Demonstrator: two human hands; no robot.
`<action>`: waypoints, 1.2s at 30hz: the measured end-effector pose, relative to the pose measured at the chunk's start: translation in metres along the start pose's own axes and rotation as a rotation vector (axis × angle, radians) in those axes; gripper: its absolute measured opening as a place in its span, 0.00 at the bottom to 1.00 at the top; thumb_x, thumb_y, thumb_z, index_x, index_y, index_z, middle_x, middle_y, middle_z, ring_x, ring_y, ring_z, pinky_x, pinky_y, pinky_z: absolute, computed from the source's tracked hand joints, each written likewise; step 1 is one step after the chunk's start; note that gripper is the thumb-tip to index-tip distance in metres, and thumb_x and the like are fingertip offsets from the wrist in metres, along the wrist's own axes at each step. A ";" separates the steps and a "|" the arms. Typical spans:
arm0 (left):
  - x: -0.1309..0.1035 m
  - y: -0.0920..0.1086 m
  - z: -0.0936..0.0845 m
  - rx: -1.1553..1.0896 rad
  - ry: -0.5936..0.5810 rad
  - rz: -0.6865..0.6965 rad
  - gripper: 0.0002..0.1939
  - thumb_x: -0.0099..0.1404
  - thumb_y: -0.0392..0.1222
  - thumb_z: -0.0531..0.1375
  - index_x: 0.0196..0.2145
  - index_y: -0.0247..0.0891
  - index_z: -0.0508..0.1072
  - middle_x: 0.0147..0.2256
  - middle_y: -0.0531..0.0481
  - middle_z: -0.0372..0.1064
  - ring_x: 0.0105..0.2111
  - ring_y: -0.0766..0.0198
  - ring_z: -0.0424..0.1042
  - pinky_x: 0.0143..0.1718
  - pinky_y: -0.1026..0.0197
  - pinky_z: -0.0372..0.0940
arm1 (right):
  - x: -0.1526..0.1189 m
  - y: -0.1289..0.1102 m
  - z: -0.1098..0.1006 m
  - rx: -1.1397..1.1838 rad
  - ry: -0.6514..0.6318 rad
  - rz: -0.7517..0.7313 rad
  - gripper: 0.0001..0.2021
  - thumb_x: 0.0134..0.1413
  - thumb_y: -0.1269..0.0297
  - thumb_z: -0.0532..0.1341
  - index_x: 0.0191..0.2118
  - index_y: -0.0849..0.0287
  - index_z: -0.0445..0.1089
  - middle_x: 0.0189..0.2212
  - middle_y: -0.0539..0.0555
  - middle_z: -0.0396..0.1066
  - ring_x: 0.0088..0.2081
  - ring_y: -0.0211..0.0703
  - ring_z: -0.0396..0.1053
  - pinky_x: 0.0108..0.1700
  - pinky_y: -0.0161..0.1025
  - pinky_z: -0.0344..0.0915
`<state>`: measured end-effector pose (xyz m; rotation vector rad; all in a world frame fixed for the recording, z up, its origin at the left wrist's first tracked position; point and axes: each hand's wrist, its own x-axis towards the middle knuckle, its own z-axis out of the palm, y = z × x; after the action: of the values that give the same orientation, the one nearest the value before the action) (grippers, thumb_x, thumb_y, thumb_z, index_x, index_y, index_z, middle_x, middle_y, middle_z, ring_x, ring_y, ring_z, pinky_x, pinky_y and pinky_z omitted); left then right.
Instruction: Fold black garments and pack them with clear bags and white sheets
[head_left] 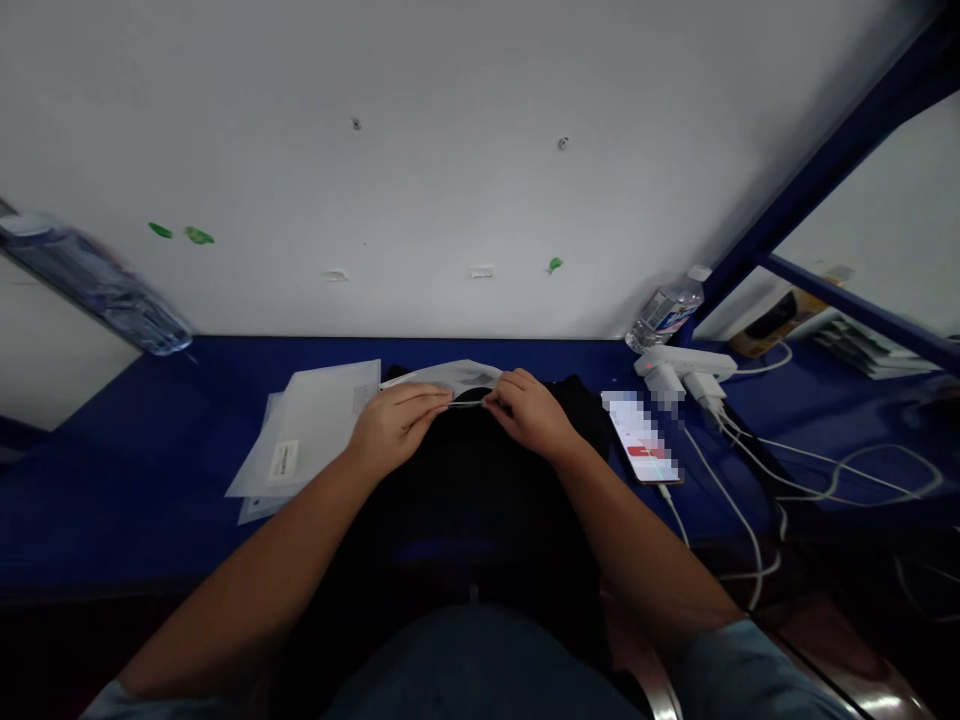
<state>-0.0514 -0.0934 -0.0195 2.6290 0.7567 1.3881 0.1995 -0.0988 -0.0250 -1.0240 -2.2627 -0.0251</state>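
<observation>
My left hand point(397, 422) and my right hand point(529, 412) are close together over black cloth point(472, 490) at the blue table's edge. A thin pale strip point(466, 404) runs between their fingertips. Each hand pinches one end of it. Behind the fingers lies a whitish, partly printed sheet point(457, 374), partly hidden by my hands. Left of my left hand, translucent plastic bags point(315, 420) with a small white label lie stacked on the table.
On the right are a lit phone point(641, 437), a white power strip point(686, 362) with plugs and cables, and a bottle point(667, 310). A large bottle point(97, 285) stands at the left. A wall point(450, 200) rises behind the table point(150, 450).
</observation>
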 end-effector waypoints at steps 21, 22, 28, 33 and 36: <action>0.004 0.001 -0.013 0.109 0.043 -0.183 0.12 0.71 0.33 0.56 0.44 0.40 0.78 0.43 0.47 0.79 0.44 0.58 0.78 0.50 0.50 0.73 | 0.002 0.015 0.008 -0.067 0.028 0.066 0.06 0.65 0.67 0.62 0.46 0.56 0.73 0.46 0.57 0.75 0.50 0.52 0.70 0.54 0.50 0.62; 0.005 0.004 -0.014 0.194 0.046 -0.185 0.12 0.69 0.32 0.55 0.45 0.39 0.78 0.44 0.46 0.79 0.45 0.56 0.78 0.52 0.48 0.71 | 0.004 0.014 0.010 -0.074 0.030 0.056 0.05 0.67 0.67 0.60 0.43 0.55 0.74 0.44 0.56 0.76 0.48 0.50 0.71 0.54 0.49 0.61; 0.011 0.025 -0.004 0.510 -0.139 -0.059 0.14 0.68 0.35 0.59 0.50 0.38 0.76 0.49 0.43 0.77 0.48 0.49 0.75 0.53 0.44 0.65 | 0.007 0.002 0.014 -0.135 0.021 -0.017 0.10 0.70 0.66 0.56 0.39 0.57 0.75 0.38 0.56 0.77 0.44 0.49 0.71 0.51 0.48 0.62; 0.006 0.014 0.006 0.460 -0.264 -0.063 0.12 0.72 0.39 0.58 0.50 0.42 0.77 0.45 0.45 0.79 0.44 0.51 0.76 0.47 0.48 0.68 | 0.006 -0.001 0.014 -0.090 0.023 -0.026 0.10 0.69 0.67 0.57 0.40 0.59 0.75 0.38 0.58 0.76 0.43 0.49 0.71 0.49 0.47 0.66; 0.002 0.004 0.007 0.442 -0.234 -0.014 0.11 0.74 0.38 0.56 0.47 0.42 0.79 0.42 0.47 0.79 0.42 0.53 0.76 0.44 0.49 0.68 | 0.006 -0.001 0.012 -0.051 0.017 -0.049 0.10 0.69 0.68 0.56 0.40 0.59 0.75 0.38 0.59 0.76 0.42 0.49 0.70 0.49 0.47 0.69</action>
<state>-0.0432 -0.0953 -0.0209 3.0263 1.1565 0.9702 0.1892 -0.0926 -0.0312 -0.9909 -2.2822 -0.1123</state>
